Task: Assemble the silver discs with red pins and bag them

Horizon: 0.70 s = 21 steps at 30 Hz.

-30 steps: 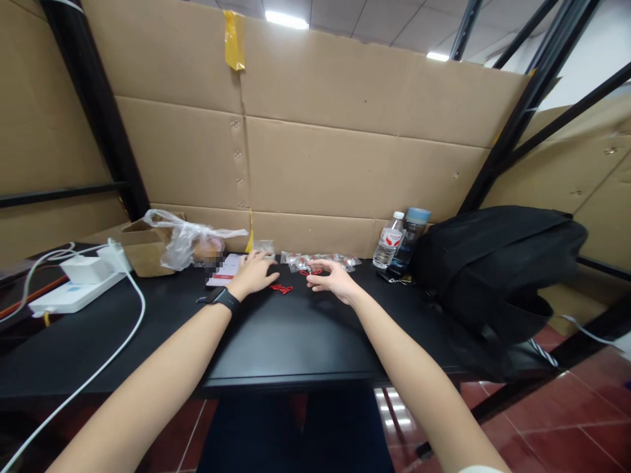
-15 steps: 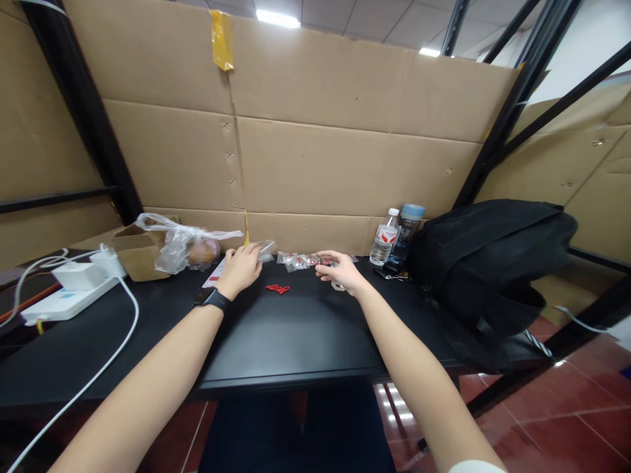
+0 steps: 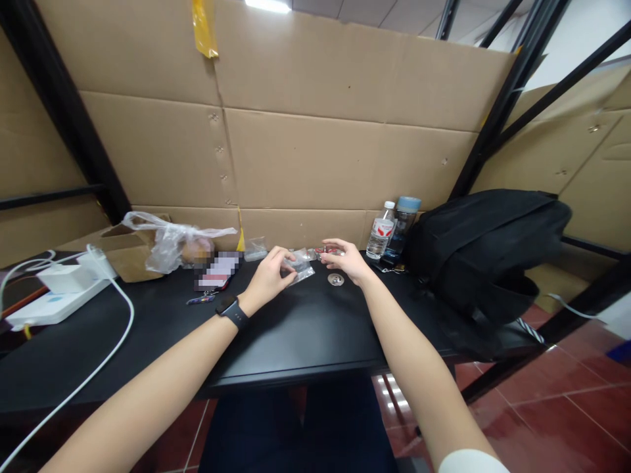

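Note:
My left hand (image 3: 270, 276) is closed, thumb and fingers pinching a small clear plastic bag (image 3: 303, 274) just above the black desk (image 3: 305, 328). My right hand (image 3: 348, 263) is to its right, fingers curled in a pinch around a small shiny thing that I cannot make out. Under the right hand, a round silvery disc (image 3: 336, 280) lies flat on the desk. Small clear packets with red contents (image 3: 325, 250) lie behind the right fingers, partly hidden by them.
A power strip (image 3: 64, 305) with white cables, a cardboard box (image 3: 128, 256) and a tied plastic bag (image 3: 170, 246) stand at left. A blurred-out flat item (image 3: 219, 270) lies nearer. To the right are a water bottle (image 3: 380, 230), a blue-lidded bottle (image 3: 404, 226) and a black backpack (image 3: 483, 269).
My left hand has moved right, bringing a clear bag toward the middle. The red piece on the desk is no longer visible. My right hand has shifted slightly, and the disc shows more fully.

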Available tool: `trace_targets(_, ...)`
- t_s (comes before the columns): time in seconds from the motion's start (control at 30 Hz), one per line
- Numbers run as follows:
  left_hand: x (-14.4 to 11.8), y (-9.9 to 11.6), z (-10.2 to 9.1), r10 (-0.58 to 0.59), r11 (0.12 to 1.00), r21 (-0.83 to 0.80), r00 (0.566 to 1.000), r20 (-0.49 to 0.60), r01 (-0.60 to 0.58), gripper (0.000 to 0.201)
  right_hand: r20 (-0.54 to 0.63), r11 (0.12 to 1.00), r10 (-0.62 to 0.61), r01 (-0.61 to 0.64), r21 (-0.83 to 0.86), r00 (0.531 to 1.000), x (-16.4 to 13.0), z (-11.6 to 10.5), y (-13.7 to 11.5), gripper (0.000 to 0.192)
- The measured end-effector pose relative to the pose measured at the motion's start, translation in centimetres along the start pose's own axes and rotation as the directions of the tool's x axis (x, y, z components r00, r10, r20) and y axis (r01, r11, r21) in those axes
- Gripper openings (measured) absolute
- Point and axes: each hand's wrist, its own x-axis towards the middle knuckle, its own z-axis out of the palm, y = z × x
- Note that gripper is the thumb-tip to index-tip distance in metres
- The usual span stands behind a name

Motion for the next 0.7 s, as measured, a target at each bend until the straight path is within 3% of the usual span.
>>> trace_targets(0.2,-0.7,0.4,1.2,-0.022,0.998,-0.053,0.987,0.156,0.031,0.050,0.077,0.992,-0.009,0.019,-0.127,0.997,-0.4,-0.3,-0.7,0.051)
trace_targets(0.43,-1.2,0.9,1.8,-0.077,0.994,-0.049,0.958,0.276,0.094,0.060,0.188,0.950,-0.109,0.157,-0.268,0.976,-0.3,-0.7,-0.7,0.048)
trace_targets(0.7,-1.4,1.1,2.1,-0.023,0.999,0.042,0.931,0.364,0.009,0.040,0.194,0.928,-0.123,0.182,-0.325,0.973,-0.3,-0.9,-0.8,0.047)
